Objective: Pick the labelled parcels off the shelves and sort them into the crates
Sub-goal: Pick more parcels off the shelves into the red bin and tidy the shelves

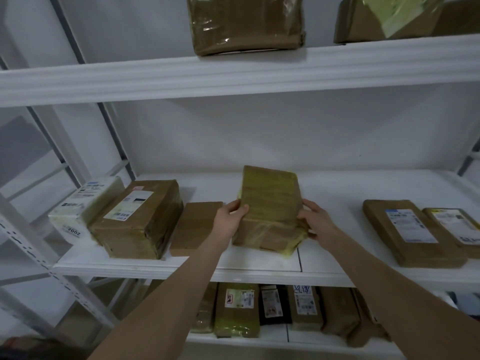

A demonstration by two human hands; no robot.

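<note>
Both the left hand point(231, 213) and right hand point(315, 220) grip a brown tape-wrapped cardboard parcel point(270, 206), tilted up on the white middle shelf point(324, 266), between a plain flat brown box point(194, 227) touching the left wrist and two labelled flat parcels point(413, 232) well apart.

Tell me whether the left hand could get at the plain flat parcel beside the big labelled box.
Likely yes once freed: the plain flat parcel lies uncovered just beside the left hand. For now that hand and the right hand both grip the tilted parcel.
</note>
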